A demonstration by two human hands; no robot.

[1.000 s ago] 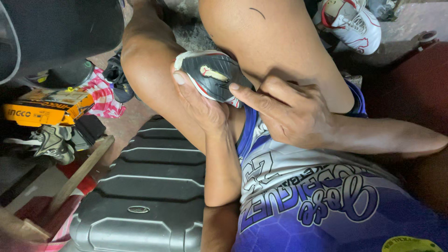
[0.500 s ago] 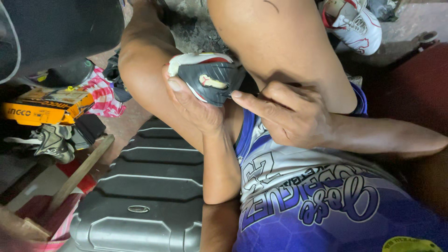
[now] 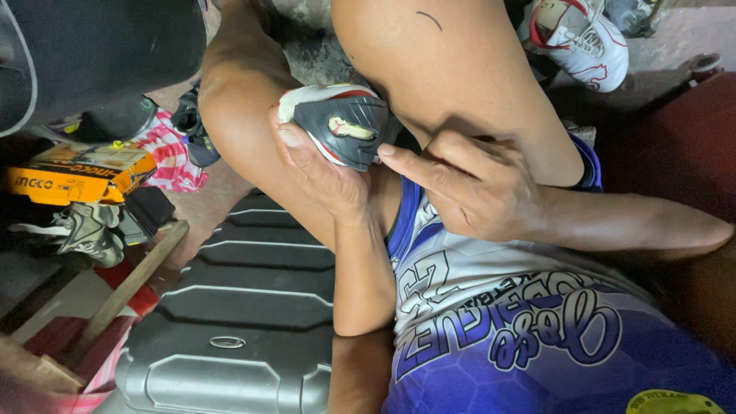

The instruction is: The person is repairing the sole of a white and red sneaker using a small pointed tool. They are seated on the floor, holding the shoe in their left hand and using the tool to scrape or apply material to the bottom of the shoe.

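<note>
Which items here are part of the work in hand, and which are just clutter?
In hand:
- left hand cupping the grey-soled shoe
- right hand, index finger at its sole

Lying about:
- white sneaker
- grey ribbed case
- yellow box
- wooden stick

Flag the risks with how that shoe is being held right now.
1. The shoe is wedged between the knees, cupped only by the left hand; it may slip or twist.
2. The right hand has a fingertip at the sole's edge near the pale gap; it could get pinched or pick up adhesive, if any is there.
</note>
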